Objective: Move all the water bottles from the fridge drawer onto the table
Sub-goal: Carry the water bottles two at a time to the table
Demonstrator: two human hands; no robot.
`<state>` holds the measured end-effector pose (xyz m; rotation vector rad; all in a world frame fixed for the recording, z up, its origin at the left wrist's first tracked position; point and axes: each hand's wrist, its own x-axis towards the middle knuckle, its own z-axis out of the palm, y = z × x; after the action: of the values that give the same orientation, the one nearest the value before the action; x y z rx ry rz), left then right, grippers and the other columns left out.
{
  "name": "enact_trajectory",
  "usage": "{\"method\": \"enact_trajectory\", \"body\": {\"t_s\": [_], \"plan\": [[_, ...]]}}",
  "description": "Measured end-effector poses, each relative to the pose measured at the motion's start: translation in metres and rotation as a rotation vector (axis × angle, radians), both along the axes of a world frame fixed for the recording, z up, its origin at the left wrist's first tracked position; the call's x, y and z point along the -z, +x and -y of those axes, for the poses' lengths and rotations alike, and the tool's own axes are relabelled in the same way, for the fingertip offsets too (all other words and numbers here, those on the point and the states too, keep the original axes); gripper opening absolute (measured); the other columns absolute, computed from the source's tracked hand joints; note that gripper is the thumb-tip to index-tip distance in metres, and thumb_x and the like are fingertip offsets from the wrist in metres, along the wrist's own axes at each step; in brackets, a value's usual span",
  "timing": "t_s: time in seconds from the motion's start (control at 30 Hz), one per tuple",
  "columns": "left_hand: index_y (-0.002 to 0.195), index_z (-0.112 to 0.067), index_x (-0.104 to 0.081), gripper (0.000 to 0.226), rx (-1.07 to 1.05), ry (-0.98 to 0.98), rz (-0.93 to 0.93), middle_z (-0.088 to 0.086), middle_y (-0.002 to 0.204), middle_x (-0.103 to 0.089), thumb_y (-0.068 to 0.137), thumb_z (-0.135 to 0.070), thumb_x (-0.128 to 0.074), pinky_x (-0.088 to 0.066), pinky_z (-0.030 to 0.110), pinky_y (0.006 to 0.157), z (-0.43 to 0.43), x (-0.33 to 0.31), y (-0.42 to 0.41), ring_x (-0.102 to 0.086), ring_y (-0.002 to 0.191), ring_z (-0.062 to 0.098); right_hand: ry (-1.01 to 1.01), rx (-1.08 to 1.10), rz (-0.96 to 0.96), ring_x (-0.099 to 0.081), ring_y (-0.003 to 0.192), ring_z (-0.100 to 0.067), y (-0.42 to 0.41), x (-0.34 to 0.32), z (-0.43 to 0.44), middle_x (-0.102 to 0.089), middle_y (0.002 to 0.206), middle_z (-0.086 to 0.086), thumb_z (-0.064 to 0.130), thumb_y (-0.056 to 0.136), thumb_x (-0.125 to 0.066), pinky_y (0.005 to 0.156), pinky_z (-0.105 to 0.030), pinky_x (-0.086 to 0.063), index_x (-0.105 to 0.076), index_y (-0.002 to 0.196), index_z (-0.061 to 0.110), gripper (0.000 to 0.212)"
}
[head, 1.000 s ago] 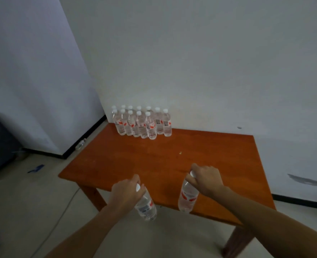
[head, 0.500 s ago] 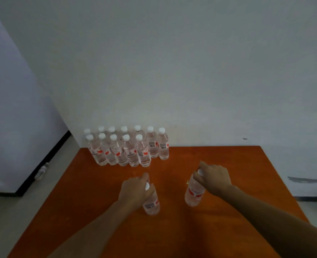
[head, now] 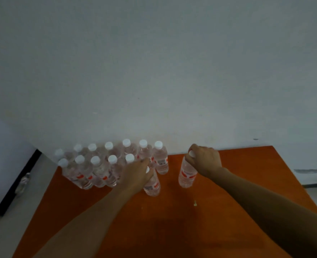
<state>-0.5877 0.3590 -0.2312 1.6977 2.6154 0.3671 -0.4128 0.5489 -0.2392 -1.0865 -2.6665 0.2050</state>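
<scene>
- A water bottle [head: 152, 185] stands upright with its cap up, and the left hand [head: 137, 174] is curled round its neck. It is just in front of the right end of the bottle group [head: 98, 170].
- A second bottle [head: 186, 174], also upright, is pinched at the cap by the right hand [head: 205, 159], a little apart to the right.
- The group stands in two rows at the far left corner of the table.
- A pale speck [head: 195, 202] lies nearer the person.
- The orange table [head: 172, 229] sits against a white wall [head: 154, 71], with grey floor [head: 14, 220] to the left.
</scene>
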Motion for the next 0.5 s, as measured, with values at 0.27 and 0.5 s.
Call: {"method": "enact_trajectory", "body": {"t_s": [0.27, 0.5], "plan": [[0.146, -0.022, -0.025, 0.058, 0.057, -0.116, -0.132, 0.004, 0.116, -0.066, 0.095, -0.043, -0.043, -0.052, 0.035, 0.064, -0.042, 0.022, -0.041, -0.065, 0.090, 0.023, 0.012, -0.188, -0.013, -0.065, 0.083, -0.026, -0.070, 0.029, -0.036, -0.070, 0.097, -0.004, 0.051, 0.092, -0.048, 0.061, -0.030, -0.036, -0.059, 0.105, 0.020, 0.036], [0.133, -0.017, -0.045, 0.047, 0.044, -0.143, -0.191, 0.004, 0.121, -0.063, 0.095, -0.044, -0.046, -0.051, 0.034, 0.070, -0.053, 0.030, -0.044, -0.062, 0.102, 0.022, -0.059, -0.206, -0.034, -0.063, 0.079, -0.021, -0.090, 0.032, -0.039, -0.067, 0.097, -0.001, 0.057, 0.091, -0.047, 0.062, -0.027, -0.038, -0.056, 0.107, 0.022, 0.040]]}}
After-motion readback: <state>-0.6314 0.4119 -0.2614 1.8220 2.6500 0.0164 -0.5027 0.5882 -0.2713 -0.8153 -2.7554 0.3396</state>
